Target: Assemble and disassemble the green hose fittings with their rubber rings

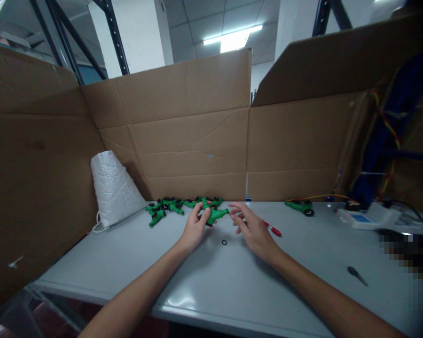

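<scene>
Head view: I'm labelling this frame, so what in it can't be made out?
- Green plastic fitting in the left hand: its near end is hidden by the fingers.
- Right hand: whether its fingertips pinch anything is too small to tell.
- Pixelated patch at the right edge of the grey table: blurred out.
- Small black ring: too small to identify.

On the grey bench (127,277), the left hand (194,230) grips a green fitting (216,215) while the right hand (254,230) touches its tip, a black ring (224,242) at six o'clock below it.
</scene>
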The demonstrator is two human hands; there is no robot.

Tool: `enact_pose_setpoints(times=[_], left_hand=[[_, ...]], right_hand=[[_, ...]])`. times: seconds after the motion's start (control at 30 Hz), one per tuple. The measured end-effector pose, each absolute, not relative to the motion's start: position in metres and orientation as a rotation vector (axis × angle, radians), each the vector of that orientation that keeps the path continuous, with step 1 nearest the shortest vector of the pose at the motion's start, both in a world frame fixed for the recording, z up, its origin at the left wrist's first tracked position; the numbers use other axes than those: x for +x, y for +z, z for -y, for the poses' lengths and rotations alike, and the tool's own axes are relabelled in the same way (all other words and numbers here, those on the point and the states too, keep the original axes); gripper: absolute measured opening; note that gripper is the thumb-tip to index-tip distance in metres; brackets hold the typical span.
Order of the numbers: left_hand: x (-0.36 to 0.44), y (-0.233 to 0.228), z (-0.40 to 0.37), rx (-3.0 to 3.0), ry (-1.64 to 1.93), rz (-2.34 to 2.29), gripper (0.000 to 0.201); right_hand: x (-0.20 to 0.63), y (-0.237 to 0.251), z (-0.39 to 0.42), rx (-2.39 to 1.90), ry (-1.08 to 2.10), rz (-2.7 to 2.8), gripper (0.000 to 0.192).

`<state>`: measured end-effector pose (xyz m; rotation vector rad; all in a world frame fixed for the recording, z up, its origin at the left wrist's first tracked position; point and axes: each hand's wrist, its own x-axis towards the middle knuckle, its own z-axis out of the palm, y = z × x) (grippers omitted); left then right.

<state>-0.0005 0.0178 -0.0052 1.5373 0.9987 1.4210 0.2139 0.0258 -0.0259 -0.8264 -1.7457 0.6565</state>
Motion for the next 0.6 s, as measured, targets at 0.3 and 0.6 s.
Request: enact_pose_setpoints(times=[0.3,0.6], left_hand=[[0.001,-0.0052,-0.0166,1.522,1.363,-1.006,0.054],[0.0001,-0.0001,-0.0157,1.368,1.304,-0.95,0.052]], right_hand=[[0.2168,-0.0233,-0.0237,-0.782,0.482,1.919,0.017],[0.2126,-0.0185,-0.0159,-0.741,0.601,1.942,0.015]])
